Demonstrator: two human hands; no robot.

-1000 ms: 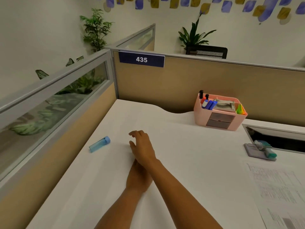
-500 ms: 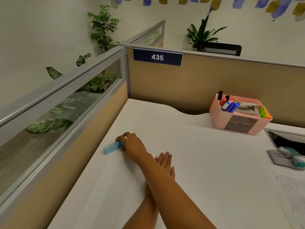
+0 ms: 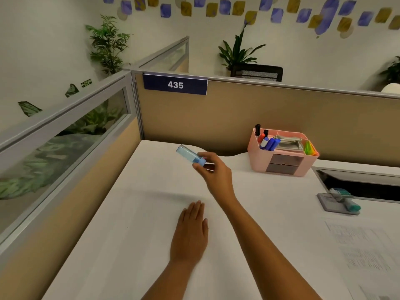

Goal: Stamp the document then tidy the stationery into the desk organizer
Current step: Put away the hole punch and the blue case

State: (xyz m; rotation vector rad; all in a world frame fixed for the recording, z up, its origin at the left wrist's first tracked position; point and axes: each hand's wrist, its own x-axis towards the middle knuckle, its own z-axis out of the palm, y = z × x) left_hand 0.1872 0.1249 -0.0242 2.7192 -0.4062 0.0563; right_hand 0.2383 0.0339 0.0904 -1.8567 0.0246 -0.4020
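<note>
Nearest, left hand (image 3: 190,232) flat on bench (image 3: 140,213), fingers spread, holding nothing. Document (image 3: 365,245) at right edge; stamped or not, cannot tell. Right hand (image 3: 216,176) raised above bench, fingers pinched on small blue case (image 3: 190,155), clear of surface. Stamp on pad (image 3: 341,202) beside document, not yet stowed. Farther back, pink organizer (image 3: 281,158) already holds markers; tidying seems partly done.
</note>
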